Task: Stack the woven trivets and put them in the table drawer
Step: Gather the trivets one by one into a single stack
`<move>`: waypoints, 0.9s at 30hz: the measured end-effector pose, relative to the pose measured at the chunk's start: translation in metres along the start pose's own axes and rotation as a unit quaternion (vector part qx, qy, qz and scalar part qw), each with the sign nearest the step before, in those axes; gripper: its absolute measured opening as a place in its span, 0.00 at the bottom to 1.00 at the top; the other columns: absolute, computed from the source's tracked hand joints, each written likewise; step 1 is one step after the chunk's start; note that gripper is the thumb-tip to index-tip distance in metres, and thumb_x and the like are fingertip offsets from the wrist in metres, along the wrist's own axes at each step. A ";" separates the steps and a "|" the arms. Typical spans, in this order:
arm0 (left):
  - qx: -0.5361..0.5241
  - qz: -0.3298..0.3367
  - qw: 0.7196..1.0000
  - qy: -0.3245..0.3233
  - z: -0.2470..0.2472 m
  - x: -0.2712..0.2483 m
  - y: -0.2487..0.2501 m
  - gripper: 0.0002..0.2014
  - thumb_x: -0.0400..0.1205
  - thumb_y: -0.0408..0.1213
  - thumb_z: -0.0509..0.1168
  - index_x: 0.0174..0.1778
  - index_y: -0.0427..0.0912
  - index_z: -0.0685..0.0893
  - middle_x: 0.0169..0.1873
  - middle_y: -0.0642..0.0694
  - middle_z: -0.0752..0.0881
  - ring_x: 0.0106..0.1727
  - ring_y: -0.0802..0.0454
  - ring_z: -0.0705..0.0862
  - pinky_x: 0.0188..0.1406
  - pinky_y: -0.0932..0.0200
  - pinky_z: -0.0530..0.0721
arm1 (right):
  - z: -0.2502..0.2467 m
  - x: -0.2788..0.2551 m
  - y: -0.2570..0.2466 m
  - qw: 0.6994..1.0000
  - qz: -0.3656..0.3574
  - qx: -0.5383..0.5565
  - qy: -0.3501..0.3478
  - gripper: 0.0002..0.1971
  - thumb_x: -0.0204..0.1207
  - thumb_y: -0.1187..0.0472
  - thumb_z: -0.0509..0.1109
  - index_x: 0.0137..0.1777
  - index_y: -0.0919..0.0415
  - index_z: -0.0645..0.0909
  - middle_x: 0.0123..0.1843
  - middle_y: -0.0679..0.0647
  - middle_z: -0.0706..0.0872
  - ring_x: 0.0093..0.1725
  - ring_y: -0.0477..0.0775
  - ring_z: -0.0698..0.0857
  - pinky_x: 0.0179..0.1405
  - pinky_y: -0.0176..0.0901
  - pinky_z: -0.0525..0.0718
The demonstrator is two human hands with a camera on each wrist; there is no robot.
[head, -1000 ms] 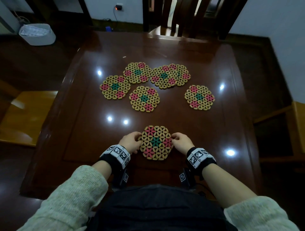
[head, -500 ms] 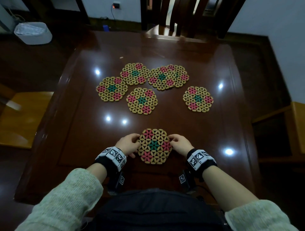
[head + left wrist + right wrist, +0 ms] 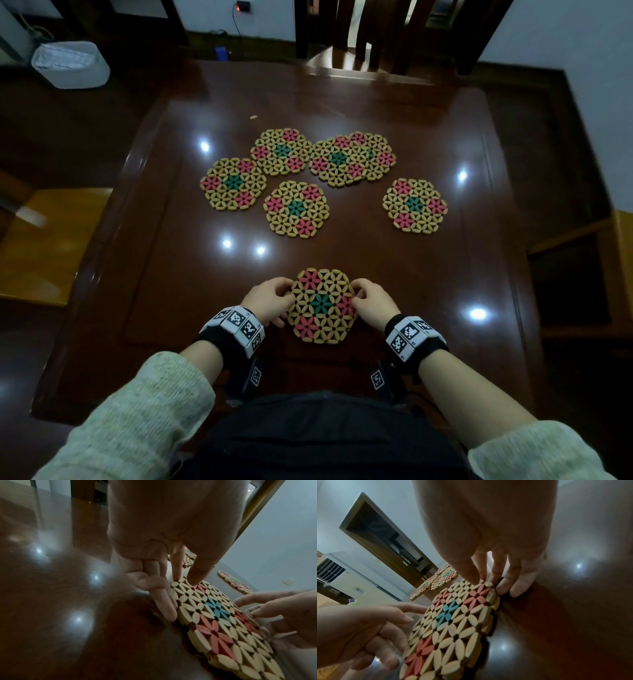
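A stack of hexagonal woven trivets, tan with pink and teal flowers, lies near the front edge of the dark wooden table. In the right wrist view its edge shows two layers. My left hand pinches the stack's left edge, thumb on top. On the opposite side my right hand pinches the right edge. Several single trivets lie farther back: one at the left, one in the middle, one at the right, and an overlapping pair beside another. No drawer is in view.
Wooden chairs stand at the far side, the left and the right of the table. A white bin sits on the floor at the back left. My body is against the table's front edge.
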State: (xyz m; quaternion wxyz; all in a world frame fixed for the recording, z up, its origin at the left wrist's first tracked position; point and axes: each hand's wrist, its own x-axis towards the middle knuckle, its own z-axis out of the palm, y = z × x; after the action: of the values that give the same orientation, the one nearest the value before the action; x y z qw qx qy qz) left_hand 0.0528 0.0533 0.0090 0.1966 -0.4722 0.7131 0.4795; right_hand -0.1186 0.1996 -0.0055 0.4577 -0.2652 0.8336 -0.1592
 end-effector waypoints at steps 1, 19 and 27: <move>0.000 0.001 1.000 0.001 0.000 0.000 0.000 0.22 0.83 0.47 0.59 0.75 0.57 0.71 0.40 0.50 0.88 0.35 0.53 0.91 0.30 0.60 0.84 | 0.001 0.000 0.000 1.000 0.003 -0.004 -0.002 0.22 0.81 0.58 0.62 0.75 0.53 0.72 0.63 0.55 0.80 0.55 0.54 0.84 0.56 0.52 0.86; 0.061 0.020 0.998 0.014 0.001 0.002 -0.004 0.26 0.81 0.45 0.62 0.77 0.56 0.68 0.57 0.48 0.87 0.35 0.55 0.90 0.31 0.61 0.86 | 0.004 -0.003 0.006 0.999 0.016 -0.028 0.020 0.24 0.78 0.55 0.66 0.75 0.55 0.73 0.70 0.56 0.77 0.65 0.56 0.81 0.63 0.51 0.83; 0.248 0.082 0.960 0.102 0.002 0.001 -0.018 0.22 0.78 0.37 0.65 0.68 0.56 0.76 0.56 0.51 0.86 0.57 0.48 0.85 0.54 0.48 0.86 | 0.008 -0.014 0.014 0.980 -0.031 -0.185 0.065 0.19 0.76 0.55 0.69 0.67 0.50 0.75 0.64 0.50 0.77 0.62 0.56 0.81 0.56 0.53 0.84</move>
State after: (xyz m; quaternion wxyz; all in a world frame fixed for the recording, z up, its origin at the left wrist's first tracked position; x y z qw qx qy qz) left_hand 0.0676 0.0529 -0.0014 0.1936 -0.3952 0.8621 0.2513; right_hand -0.1094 0.2194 -0.0074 0.3405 -0.3597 0.8681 -0.0330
